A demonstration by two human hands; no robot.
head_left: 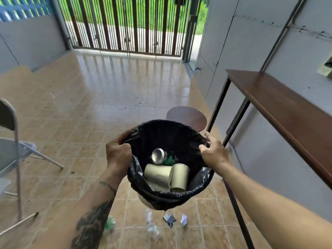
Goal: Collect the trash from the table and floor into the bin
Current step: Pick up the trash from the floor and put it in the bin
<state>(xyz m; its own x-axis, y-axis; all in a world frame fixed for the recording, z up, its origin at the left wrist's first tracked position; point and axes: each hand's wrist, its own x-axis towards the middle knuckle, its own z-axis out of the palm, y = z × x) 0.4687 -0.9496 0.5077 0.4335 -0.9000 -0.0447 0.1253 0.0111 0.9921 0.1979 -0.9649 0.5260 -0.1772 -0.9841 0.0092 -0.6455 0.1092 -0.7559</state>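
Both hands are clamped on the bin (170, 194): left hand (117, 155) fisted on the near-left rim, right hand (213, 155) pinching the right rim, each gripping black liner (161, 135) along with it. Held up off the floor, it tips slightly toward the camera. Inside: a can (158, 156), two cardboard tubes (159, 174) and something green (169, 159). Below it on the tiles, litter waits: a dark wrapper (169, 219), a crumpled white scrap (184, 219), clear plastic (151, 225) and a green piece (110, 224).

The risks, as I read them: that liner looks loose, so a grip mostly on plastic could slip off the rim. Tilt it further and the tubes may roll out. Table leg (233, 203) stands near the right forearm, and a swing could knock it.
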